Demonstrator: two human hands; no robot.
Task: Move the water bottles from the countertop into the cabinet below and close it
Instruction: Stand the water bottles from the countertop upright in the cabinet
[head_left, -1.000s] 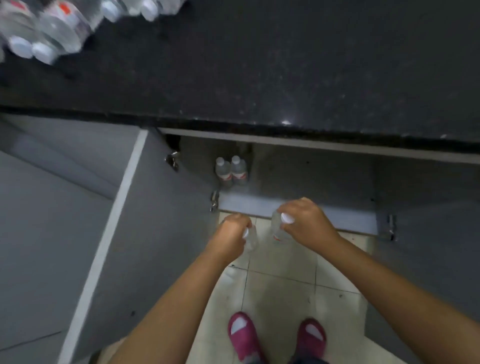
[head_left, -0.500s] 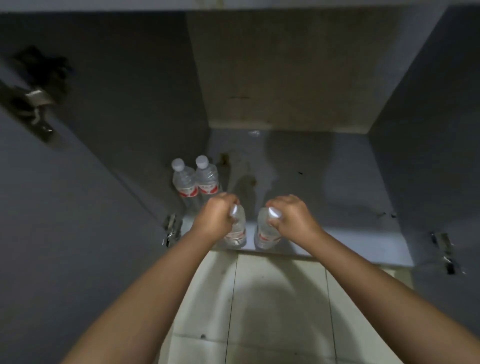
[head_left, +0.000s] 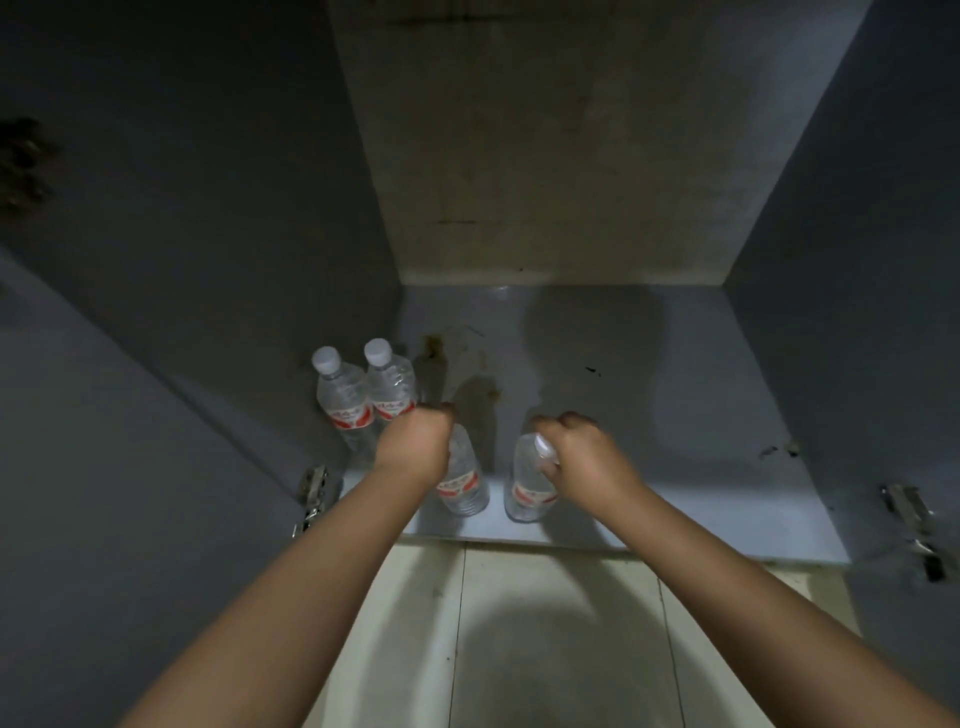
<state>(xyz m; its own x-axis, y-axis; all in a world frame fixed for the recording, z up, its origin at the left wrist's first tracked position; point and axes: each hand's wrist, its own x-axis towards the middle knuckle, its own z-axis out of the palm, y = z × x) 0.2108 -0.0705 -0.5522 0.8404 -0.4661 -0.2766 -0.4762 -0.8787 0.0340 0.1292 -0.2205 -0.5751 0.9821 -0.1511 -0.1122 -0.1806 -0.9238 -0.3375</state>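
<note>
I look into the open grey cabinet, whose floor (head_left: 649, 405) is stained. Two clear water bottles with white caps and red labels, one (head_left: 340, 397) beside the other (head_left: 388, 387), stand upright at the left wall. My left hand (head_left: 413, 444) is closed over the top of a third bottle (head_left: 462, 483) near the front edge. My right hand (head_left: 582, 452) grips the neck of a fourth bottle (head_left: 527, 488) beside it. Both held bottles are upright at the cabinet floor; whether they rest on it I cannot tell. The countertop is out of view.
The left cabinet door (head_left: 130, 493) hangs open with a hinge (head_left: 311, 491) at its base. A second hinge (head_left: 906, 512) sits at the right side. Pale floor tiles (head_left: 545, 634) lie below the cabinet's front lip.
My view dropped from the countertop down into the cabinet. Both hands carried their bottles from above the floor tiles onto the cabinet's front edge, then spread slightly apart.
</note>
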